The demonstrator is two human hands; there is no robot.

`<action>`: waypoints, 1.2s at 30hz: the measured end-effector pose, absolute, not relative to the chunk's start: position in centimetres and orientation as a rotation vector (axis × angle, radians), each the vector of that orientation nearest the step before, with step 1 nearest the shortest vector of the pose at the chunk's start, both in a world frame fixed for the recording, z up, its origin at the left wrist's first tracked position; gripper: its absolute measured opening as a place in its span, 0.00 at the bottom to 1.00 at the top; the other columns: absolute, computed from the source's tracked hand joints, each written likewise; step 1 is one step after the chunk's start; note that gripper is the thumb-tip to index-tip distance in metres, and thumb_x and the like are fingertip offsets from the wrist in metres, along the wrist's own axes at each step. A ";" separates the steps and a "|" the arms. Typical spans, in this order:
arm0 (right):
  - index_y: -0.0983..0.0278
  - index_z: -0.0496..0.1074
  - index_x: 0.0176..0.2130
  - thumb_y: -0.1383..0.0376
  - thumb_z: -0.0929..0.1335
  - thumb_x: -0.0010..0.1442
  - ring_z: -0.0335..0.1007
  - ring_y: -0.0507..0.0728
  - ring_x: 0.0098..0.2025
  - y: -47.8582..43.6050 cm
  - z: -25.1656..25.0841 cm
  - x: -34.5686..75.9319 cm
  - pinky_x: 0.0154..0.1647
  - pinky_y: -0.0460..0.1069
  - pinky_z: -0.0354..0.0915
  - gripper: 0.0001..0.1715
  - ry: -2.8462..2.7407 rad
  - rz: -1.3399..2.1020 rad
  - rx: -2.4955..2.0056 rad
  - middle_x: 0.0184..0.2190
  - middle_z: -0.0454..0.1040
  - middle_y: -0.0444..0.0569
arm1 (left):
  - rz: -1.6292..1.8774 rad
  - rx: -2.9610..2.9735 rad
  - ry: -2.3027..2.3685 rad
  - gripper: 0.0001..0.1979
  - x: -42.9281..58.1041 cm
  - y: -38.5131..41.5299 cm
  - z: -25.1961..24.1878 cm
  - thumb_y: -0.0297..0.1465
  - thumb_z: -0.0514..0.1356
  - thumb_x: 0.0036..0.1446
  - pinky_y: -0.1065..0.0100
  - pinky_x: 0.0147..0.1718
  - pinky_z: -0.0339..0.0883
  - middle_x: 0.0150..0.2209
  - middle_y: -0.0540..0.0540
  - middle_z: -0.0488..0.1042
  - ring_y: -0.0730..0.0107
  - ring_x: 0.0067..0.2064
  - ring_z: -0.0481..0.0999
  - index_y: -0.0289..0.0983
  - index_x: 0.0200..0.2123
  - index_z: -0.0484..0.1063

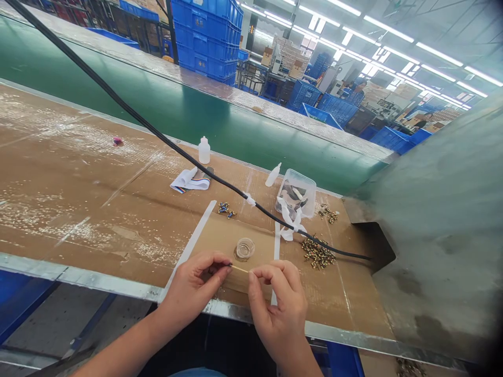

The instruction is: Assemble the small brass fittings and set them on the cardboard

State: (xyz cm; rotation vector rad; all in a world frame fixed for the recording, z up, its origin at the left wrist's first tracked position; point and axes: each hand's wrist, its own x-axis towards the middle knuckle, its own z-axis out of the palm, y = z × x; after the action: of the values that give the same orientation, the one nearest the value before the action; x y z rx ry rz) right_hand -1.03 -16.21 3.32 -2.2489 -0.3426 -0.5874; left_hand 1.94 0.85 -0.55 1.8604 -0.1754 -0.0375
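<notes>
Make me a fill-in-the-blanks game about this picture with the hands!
The left hand and right hand pinch a thin pale rod between their ____.
The small clear cup sits on brown ____ just beyond the hands.
The pile of brass parts lies closer to the ____ hand.
The stacked crates far away are ____.

Answers: fingers, cardboard, right, blue.

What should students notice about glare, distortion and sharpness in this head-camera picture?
In the head view, ceiling strip lights glare along the green conveyor belt; wide-angle distortion bends the steel bench edge; the lower right corner darkens; the left hand and right hand stay sharp.
</notes>
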 end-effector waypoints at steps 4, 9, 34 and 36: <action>0.63 0.69 0.34 0.72 0.66 0.60 0.62 0.55 0.35 -16.2 3.1 -1.1 0.36 0.51 0.59 0.04 -0.354 -0.623 -2.244 0.31 0.67 0.47 | -0.023 1.848 -0.175 0.06 1.9 0.9 -0.6 0.31 0.58 0.57 0.70 0.36 0.69 0.33 0.50 0.76 0.70 0.35 0.75 0.39 0.36 0.74; 0.64 0.69 0.34 0.72 0.65 0.60 0.62 0.55 0.35 -16.3 2.8 -1.0 0.36 0.51 0.59 0.05 -0.333 -0.618 -2.220 0.31 0.66 0.47 | -0.001 1.848 -0.175 0.05 1.8 1.0 -0.8 0.30 0.58 0.56 0.71 0.37 0.69 0.34 0.50 0.76 0.70 0.35 0.76 0.39 0.36 0.74; 0.62 0.72 0.33 0.69 0.67 0.59 0.64 0.55 0.36 -16.9 1.7 1.7 0.40 0.51 0.56 0.04 -0.139 -0.618 -2.315 0.31 0.70 0.45 | -0.030 1.947 -0.138 0.17 2.6 1.9 -4.4 0.45 0.64 0.48 0.71 0.47 0.70 0.41 0.52 0.79 0.64 0.44 0.77 0.45 0.41 0.75; 0.62 0.71 0.33 0.69 0.67 0.59 0.64 0.55 0.37 -16.9 1.8 1.7 0.41 0.51 0.56 0.03 -0.140 -0.621 -2.317 0.31 0.70 0.45 | -0.033 1.970 -0.151 0.17 2.7 1.9 -4.4 0.45 0.64 0.48 0.71 0.47 0.70 0.42 0.53 0.79 0.64 0.45 0.77 0.46 0.41 0.75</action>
State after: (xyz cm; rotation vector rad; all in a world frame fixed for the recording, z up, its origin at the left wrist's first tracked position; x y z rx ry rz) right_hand 1.71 -16.92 1.84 -2.3166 -0.1404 -0.6207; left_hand 2.66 1.89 -4.36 1.9700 -0.1513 -0.0333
